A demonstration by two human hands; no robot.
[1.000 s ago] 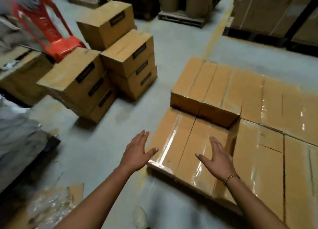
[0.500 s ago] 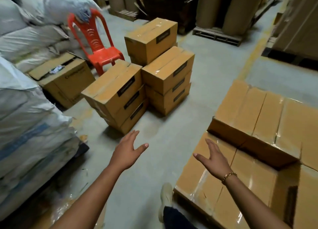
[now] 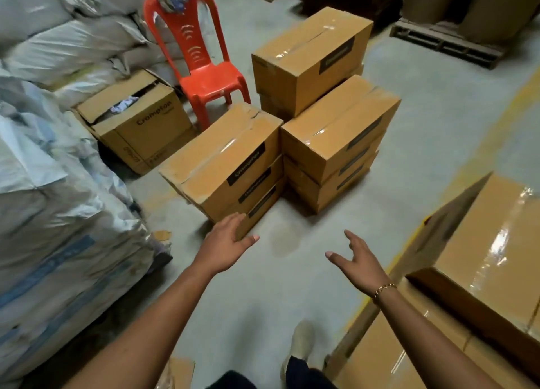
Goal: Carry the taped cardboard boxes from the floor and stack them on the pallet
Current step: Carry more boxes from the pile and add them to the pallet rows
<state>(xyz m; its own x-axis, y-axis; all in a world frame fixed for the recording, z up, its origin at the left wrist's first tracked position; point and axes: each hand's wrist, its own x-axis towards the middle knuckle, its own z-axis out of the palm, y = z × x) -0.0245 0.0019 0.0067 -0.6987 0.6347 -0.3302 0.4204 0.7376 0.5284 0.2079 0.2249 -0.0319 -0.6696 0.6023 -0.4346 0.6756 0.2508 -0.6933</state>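
- My left hand [image 3: 228, 242] is released, fingers straight, in front of the low near corner of the near stack [image 3: 257, 191]. I cannot tell whether it touches the cardboard.
- My right hand [image 3: 361, 257] is released too, fingers spread and holding nothing. It is over bare floor [image 3: 292, 289], well apart from every box.
- The top box [image 3: 216, 157] of that stack lies ahead of both hands and a little left, taped seam up. Its long axis runs from near-left to far-right, and its labelled long side faces me.
- The left hand is the nearer one. I judge it takes the near-left end, while the right must reach forward to the far-right end.
- The stacked boxes [image 3: 482, 251], which I take for the pallet load, sit near on my right.
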